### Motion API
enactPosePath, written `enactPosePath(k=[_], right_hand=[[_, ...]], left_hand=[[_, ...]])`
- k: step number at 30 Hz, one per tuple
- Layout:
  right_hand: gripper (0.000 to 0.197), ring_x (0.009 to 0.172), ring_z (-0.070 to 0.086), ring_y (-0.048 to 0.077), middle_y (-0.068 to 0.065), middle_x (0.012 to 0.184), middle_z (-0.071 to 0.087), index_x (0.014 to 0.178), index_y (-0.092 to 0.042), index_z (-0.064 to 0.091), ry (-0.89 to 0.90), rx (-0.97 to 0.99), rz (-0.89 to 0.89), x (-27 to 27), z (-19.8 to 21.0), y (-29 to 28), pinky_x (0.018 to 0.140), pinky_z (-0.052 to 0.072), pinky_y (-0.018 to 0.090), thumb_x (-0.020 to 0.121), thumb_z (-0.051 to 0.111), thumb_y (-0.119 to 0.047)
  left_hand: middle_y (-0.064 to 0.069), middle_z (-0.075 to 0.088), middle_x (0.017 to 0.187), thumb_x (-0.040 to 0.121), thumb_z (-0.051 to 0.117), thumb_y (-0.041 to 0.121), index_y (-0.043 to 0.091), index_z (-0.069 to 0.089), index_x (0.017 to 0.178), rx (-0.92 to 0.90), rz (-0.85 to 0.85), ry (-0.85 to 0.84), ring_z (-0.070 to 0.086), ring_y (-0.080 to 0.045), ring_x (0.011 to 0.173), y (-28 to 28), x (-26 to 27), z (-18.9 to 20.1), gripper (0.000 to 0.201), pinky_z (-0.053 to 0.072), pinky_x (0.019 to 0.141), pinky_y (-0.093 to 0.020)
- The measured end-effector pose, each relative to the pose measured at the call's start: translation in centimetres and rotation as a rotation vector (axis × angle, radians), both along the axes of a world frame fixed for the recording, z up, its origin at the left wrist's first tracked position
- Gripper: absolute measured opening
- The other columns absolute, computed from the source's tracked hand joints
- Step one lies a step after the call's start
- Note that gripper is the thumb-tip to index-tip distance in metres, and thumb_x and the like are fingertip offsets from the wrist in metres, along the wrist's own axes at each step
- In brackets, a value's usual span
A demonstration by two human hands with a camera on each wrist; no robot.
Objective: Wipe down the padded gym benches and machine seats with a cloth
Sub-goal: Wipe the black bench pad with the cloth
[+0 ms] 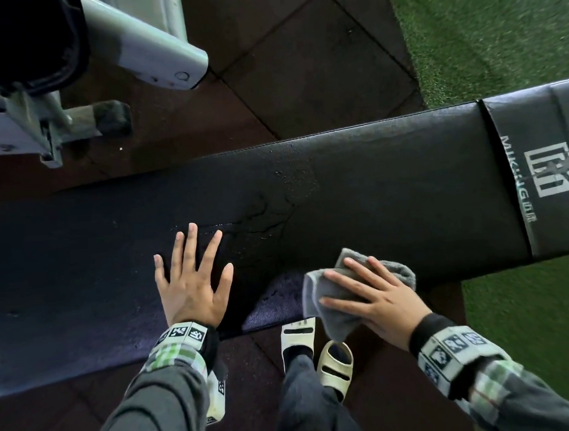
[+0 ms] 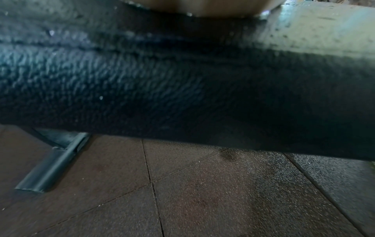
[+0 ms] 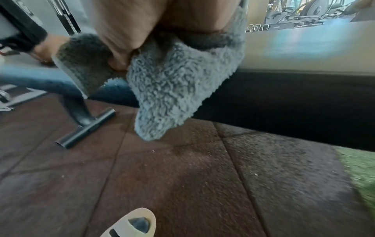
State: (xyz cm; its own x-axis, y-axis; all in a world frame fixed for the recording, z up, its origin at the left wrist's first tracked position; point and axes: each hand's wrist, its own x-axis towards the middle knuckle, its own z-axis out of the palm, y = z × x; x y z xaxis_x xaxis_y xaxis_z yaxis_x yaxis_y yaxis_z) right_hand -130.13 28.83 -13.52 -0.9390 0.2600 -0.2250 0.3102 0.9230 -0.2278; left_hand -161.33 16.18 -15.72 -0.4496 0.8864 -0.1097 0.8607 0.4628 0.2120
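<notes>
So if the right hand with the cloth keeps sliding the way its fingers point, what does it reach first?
The right hand, pressing the grey cloth at the bench pad's near edge, would likely first reach the wet droplets; nothing solid lies ahead.

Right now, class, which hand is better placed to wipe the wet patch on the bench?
Right hand: it already holds the grey cloth. Left hand lies flat and bare on the bench.

Bench pad [image 1: 357, 185]: black grained vinyl, slight sheen, wet beads and streaks mid-surface. Cloth [image 3: 168, 96]: grey, fluffy looped microfibre, matt. Floor tiles [image 3: 182, 184]: speckled brown rubber, rough, matt. Turf [image 1: 497, 32]: green, fibrous. Bench foot [image 3: 87, 126]: dark smooth metal.
</notes>
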Motion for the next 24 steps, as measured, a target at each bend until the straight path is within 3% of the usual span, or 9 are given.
enactPosePath(k=[4, 9, 12, 15, 24], right_hand=[[0.073, 0.141, 0.015, 0.030, -0.006, 0.157, 0.006, 0.145, -0.044, 0.016, -0.042, -0.005, -0.152, 1.7, 0.3, 2.2, 0.111, 0.016, 0.050, 0.077, 0.042, -0.036], [0.070, 0.142, 0.010, 0.031, -0.005, 0.156, 0.014, 0.144, -0.047, 0.016, -0.085, -0.081, -0.442, -1.9, 1.3, 4.3, 0.109, 0.018, 0.060, 0.080, 0.043, -0.047], [0.061, 0.141, 0.010, 0.039, 0.000, 0.156, 0.018, 0.140, -0.049, 0.028, -0.072, -0.082, -0.373, -4.3, 1.6, 3.3, 0.109, 0.011, 0.063, 0.082, 0.045, -0.054], [0.055, 0.139, 0.013, 0.043, 0.001, 0.155, 0.020, 0.138, -0.050, 0.034, -0.072, -0.059, -0.234, -5.7, 1.3, 1.9, 0.108, 0.011, 0.063, 0.083, 0.043, -0.049], [0.048, 0.134, 0.026, 0.046, -0.003, 0.153, 0.026, 0.135, -0.050, 0.033, -0.138, -0.060, -0.281, -14.8, 0.4, 6.9, 0.104, 0.018, 0.064, 0.087, 0.032, -0.048]], left_hand=[[-0.002, 0.022, 0.163, 0.094, 0.035, 0.053, 0.034, 0.036, 0.149, 0.000, -0.003, 0.004, 0.019, -0.023, 0.150, 0.0, 0.0, -0.1, 0.058, 0.009, 0.117, -0.057], [-0.002, 0.023, 0.162, 0.093, 0.037, 0.052, 0.035, 0.037, 0.148, 0.005, -0.001, 0.004, 0.021, -0.023, 0.149, 0.0, 0.0, 0.0, 0.058, 0.011, 0.117, -0.057], [-0.002, 0.024, 0.162, 0.092, 0.037, 0.053, 0.036, 0.037, 0.148, 0.000, 0.000, -0.002, 0.021, -0.023, 0.150, 0.0, 0.0, 0.1, 0.058, 0.011, 0.117, -0.057], [-0.001, 0.023, 0.162, 0.092, 0.038, 0.052, 0.037, 0.036, 0.148, -0.009, 0.001, -0.019, 0.021, -0.023, 0.150, 0.1, -0.1, 0.0, 0.058, 0.010, 0.117, -0.057], [0.000, 0.023, 0.162, 0.091, 0.038, 0.053, 0.040, 0.035, 0.148, -0.042, 0.000, -0.048, 0.019, -0.021, 0.150, 0.2, -0.3, 0.2, 0.059, 0.006, 0.118, -0.053]])
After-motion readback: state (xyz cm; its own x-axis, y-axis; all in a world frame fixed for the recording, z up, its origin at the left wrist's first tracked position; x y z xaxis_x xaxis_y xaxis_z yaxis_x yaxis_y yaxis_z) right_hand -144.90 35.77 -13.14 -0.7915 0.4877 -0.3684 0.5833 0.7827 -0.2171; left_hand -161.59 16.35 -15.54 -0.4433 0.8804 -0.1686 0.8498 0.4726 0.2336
